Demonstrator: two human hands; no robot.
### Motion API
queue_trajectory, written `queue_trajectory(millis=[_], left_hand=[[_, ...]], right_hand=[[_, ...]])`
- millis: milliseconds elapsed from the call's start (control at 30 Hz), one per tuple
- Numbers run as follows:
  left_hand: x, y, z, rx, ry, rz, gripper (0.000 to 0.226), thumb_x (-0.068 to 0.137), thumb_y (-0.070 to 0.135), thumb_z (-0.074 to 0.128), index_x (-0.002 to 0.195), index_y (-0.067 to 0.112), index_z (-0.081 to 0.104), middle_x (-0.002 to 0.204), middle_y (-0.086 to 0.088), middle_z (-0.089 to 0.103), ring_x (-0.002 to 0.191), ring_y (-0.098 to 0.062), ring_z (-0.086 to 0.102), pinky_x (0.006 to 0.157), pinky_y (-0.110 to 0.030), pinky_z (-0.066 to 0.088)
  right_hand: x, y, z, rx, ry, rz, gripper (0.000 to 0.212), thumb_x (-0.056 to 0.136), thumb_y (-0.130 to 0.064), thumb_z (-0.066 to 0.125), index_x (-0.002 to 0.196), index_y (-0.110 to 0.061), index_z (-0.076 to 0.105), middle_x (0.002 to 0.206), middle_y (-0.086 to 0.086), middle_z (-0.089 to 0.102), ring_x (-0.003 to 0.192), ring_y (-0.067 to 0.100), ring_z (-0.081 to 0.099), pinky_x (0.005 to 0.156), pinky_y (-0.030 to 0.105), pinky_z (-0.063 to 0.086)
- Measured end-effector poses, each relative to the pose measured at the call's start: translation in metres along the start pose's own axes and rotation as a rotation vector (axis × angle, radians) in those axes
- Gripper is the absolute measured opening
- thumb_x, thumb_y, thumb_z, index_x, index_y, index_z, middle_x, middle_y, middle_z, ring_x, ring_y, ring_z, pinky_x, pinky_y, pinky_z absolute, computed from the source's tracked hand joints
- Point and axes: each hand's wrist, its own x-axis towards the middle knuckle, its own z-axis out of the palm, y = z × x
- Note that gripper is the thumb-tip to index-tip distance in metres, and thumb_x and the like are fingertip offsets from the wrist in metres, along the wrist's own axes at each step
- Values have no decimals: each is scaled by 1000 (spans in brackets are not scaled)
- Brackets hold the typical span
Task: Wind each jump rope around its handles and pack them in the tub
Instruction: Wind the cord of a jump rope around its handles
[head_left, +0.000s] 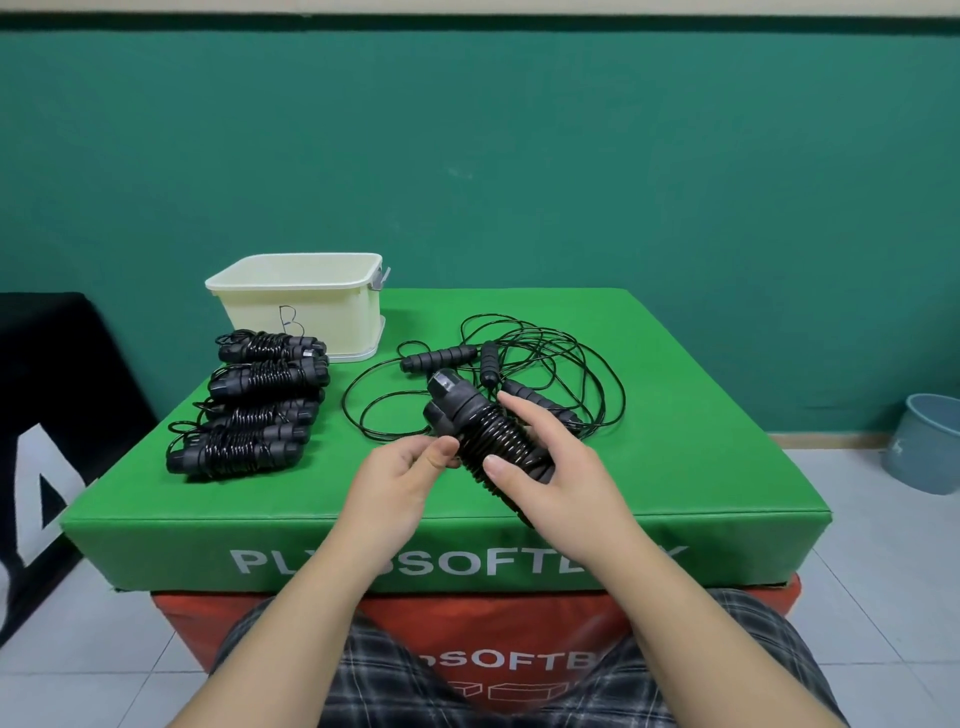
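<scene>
Centre frame, the right hand (561, 467) grips a wound jump rope (483, 436) while the left hand (400, 467) pinches its cord. Four wound bundles (254, 405) lie left, below the cream tub (301, 301); loose ropes (519, 364) sprawl on the green pad (675, 415)

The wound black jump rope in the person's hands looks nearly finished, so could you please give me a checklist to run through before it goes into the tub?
1. Grip: right hand curls round the wound black jump rope bundle: ok.
2. Cord end: left hand pinches at the coils; whether the end is tucked: cannot tell.
3. Coils: sit close together along the handles: ok.
4. Cream plastic tub: upright and open at the far left of the green padded box: ok.
5. Tub contents: inside hidden: cannot tell.
6. Packing: four wound bundles lie outside the tub, and loose ropes remain unwound: not ok.
</scene>
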Motion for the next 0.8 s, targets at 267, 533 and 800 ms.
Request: queue_trajectory(millis=[267, 533, 800], left_hand=[[4, -12, -7, -99, 29, -32, 23, 92, 22, 56, 71, 16, 60, 39, 10, 47, 35, -1, 35, 41, -12, 28], [3, -14, -5, -286, -64, -189, 40, 78, 56, 59, 72, 17, 56, 43, 6, 42, 40, -5, 35, 51, -27, 26], [-2, 2, 1, -14, 156, -117, 52, 75, 58, 50, 63, 7, 53, 43, 5, 33, 40, -9, 28, 46, -26, 24]], right_hand=[[3, 0, 0, 242, -26, 0, 46, 77, -34, 65, 119, -49, 53, 116, -7, 66, 106, 11, 63, 95, 39, 51], [2, 2, 6, 240, -28, 7, 41, 79, -43, 62, 118, -52, 49, 117, -9, 64, 106, 8, 62, 98, 36, 49], [2, -1, 16, -283, 2, -174, 49, 93, -44, 36, 140, -32, 47, 150, -3, 35, 133, 11, 35, 107, 27, 32]])
